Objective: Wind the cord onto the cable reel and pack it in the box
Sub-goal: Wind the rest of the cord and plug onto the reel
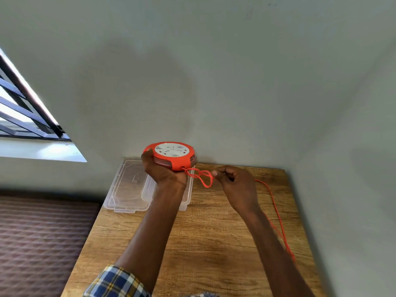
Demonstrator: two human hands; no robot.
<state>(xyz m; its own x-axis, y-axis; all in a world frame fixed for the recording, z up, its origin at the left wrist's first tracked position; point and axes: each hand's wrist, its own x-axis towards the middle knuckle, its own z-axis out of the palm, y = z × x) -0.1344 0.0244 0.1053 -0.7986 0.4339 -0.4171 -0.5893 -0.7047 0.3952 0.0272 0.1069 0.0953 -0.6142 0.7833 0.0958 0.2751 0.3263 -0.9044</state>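
The cable reel (171, 155) was orange-red with a white socket face, held nearly flat and lifted off the surface, its windings showing dark at the rim. The cord (201, 177), thin and orange, left the reel's near edge in loose tangled loops, then ran along the right side of the wooden surface (214, 232) toward the camera. The box (186, 200) was clear plastic and open, with its clear lid (128, 187) flat just beside it on the left.
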